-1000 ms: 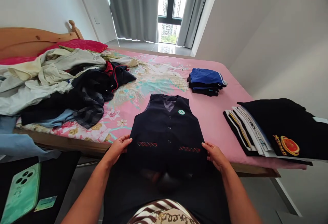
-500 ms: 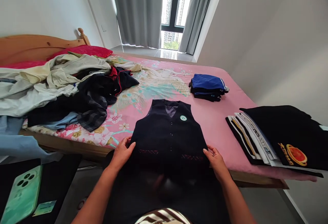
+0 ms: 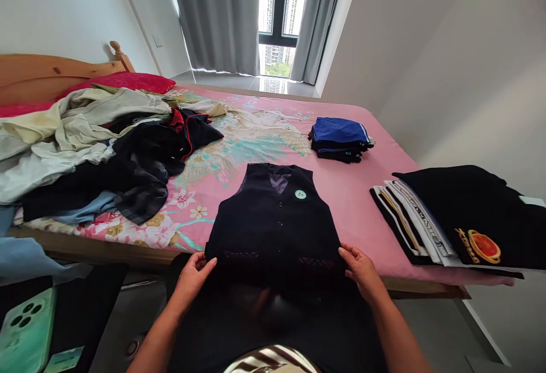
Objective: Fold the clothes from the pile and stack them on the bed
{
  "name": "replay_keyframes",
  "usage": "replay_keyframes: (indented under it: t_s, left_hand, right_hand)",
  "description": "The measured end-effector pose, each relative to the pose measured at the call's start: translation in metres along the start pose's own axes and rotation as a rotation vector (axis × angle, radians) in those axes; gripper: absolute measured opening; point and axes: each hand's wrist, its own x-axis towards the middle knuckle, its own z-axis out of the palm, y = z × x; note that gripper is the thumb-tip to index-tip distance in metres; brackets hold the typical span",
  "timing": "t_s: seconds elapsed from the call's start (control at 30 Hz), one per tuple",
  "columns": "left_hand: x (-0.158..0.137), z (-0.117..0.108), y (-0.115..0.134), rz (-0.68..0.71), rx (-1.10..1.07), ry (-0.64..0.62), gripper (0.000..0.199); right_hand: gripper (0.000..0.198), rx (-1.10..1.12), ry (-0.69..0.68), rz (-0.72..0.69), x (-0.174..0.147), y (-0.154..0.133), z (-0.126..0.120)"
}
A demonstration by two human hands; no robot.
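A black vest (image 3: 273, 219) lies front side up over the near edge of the bed, its neck opening pointing toward the window. It has buttons down the middle, a round green-and-white badge (image 3: 300, 194) on the chest and patterned trim at both pockets. My left hand (image 3: 193, 276) pinches its left side edge between thumb and fingers. On the opposite side edge, my right hand (image 3: 359, 266) grips the cloth the same way. The vest's lower part merges with my dark clothing, so its hem is hard to make out.
A loose heap of clothes (image 3: 85, 145) covers the bed's left side. Folded blue and black garments (image 3: 341, 134) sit farther back on the pink sheet (image 3: 345, 202). Folded shirts (image 3: 460, 219) lie at right. A green phone (image 3: 29, 327) and a card (image 3: 63, 360) rest at lower left.
The camera view has shifted slightly, moving the surroundings left and up. My left hand sits a little farther out and lower with the vest's edge; both hands keep hold of the vest.
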Motion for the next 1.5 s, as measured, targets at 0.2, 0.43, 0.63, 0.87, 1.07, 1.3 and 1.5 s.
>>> replay_keyframes:
  t_s: [0.2,0.43,0.63,0.87,1.07,1.3,1.5]
  left_hand:
    - [-0.015,-0.002,0.0,-0.196,-0.309,-0.383,0.055]
    - [-0.021,-0.021,-0.003,-0.214,-0.335,-0.583,0.051]
    - [-0.014,-0.028,0.014,0.047,0.262,-0.073,0.048]
    - [-0.108,0.07,0.086,0.851,0.371,-0.352,0.063]
    - [-0.138,0.127,0.097,1.115,0.328,-0.234,0.063]
    - [-0.128,0.078,0.114,1.116,0.345,-0.52,0.028]
    - [-0.142,0.054,0.128,1.168,0.394,-0.786,0.017]
  right_hand:
    - [0.051,-0.045,-0.096,0.067,-0.03,0.034,0.0]
    - [0.053,0.19,-0.302,0.023,-0.051,0.04,0.022]
    - [0.055,0.417,-0.343,0.134,-0.066,0.029,0.028]
    - [0.048,0.559,-0.306,0.112,-0.096,-0.002,0.059]
    - [0.044,0.587,-0.463,-0.086,-0.119,-0.032,0.083]
    - [0.053,0.664,-0.508,0.159,-0.062,-0.027,0.071]
    - [0.053,0.766,-0.473,0.17,0.008,-0.056,0.064]
